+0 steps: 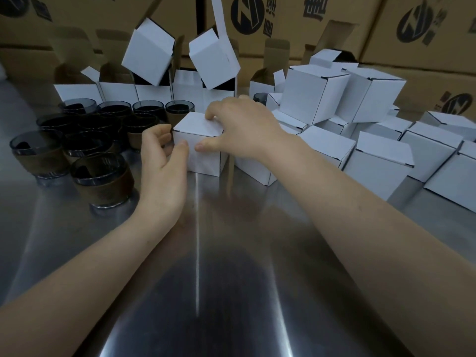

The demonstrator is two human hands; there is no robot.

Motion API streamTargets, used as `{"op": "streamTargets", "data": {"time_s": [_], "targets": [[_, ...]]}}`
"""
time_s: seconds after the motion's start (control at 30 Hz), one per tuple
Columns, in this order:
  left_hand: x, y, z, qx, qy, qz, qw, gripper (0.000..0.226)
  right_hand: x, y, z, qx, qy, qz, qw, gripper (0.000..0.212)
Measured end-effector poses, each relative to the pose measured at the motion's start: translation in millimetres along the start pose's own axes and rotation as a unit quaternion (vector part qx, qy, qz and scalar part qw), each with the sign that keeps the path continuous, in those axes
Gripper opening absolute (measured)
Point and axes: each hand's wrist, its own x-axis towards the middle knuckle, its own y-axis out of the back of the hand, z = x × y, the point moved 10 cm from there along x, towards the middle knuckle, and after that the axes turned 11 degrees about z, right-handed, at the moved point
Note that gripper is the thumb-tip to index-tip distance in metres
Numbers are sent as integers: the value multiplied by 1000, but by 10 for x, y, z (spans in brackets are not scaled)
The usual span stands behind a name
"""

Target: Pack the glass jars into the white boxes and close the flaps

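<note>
While left hand (162, 158) and right hand (244, 127) curl round the white box (203, 155) on the table (231, 266), right fingertips (210, 115) pressing its top, a skewed push could buckle the flap or shove it into the glass jars (103, 173) alongside.

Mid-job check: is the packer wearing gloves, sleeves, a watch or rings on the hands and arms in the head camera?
No gloves: the left hand and right hand are bare. The left forearm and right forearm are bare too, with no sleeve edge in view out to the frame border. No watch, bracelet or ring shows on either side.
</note>
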Motion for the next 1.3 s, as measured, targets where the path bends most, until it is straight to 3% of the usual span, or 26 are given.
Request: {"op": "streamTargets", "data": {"time_s": [0.07, 0.17, 0.3, 0.43, 0.53, 0.77, 1.0, 1.2, 1.3], "targets": [[6, 7, -26, 21, 4, 0, 1000, 31, 28, -10, 39, -4, -25, -5, 1000, 60], [8, -1, -43, 46, 1, -8, 999, 37, 63, 0, 126, -10, -77, 14, 997, 26], [-16, -47, -19, 78, -19, -27, 996, 33, 52, -15, 277, -24, -142, 23, 989, 40], [-65, -109, 9, 97, -30, -64, 993, 29, 52, 14, 349, -21, -174, 41, 984, 14], [-102, -151, 41, 113, -46, -83, 989, 27, 36, 50, 428, -31, -207, 54, 976, 32], [-235, -275, 156, 147, -124, -128, 973, 22, 45, 29, 520, -36, -243, 58, 967, 35], [-389, -419, 237, 216, -216, -193, 933, 19, 99, 25, 570, -35, -250, 78, 964, 35], [-366, -418, 214, 215, -214, -194, 933, 18, 72, 58, 539, -8, -230, 103, 968, 18], [-387, -432, 217, 211, -214, -197, 933, 21, 10, 197, 539, 48, -206, 161, 964, 11]]}}
